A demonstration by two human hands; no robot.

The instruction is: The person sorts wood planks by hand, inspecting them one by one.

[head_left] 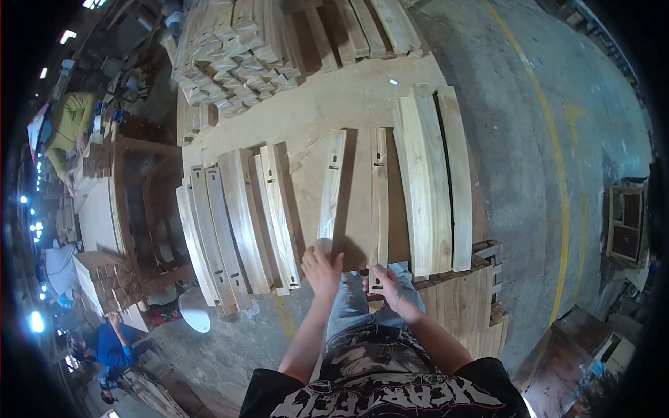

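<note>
My left hand [323,270] is at the near end of a pale wooden slat [333,174], its fingers over the end and its thumb to the right. That slat lies slightly slanted, with a slot and a hole near its far end. My right hand [392,290] grips the near end of a second wooden slat [379,202], which overhangs the table edge toward my lap. Slots show near both of its ends. The fingers underneath are partly hidden.
Several slotted wooden pieces [240,216] lie left on the table [313,104]; wider boards [425,188] lie right. A tall stack of wood [233,56] stands at the back. Co-workers are at the left, one in a blue top [115,345]. A wooden pallet stack [463,306] stands front right.
</note>
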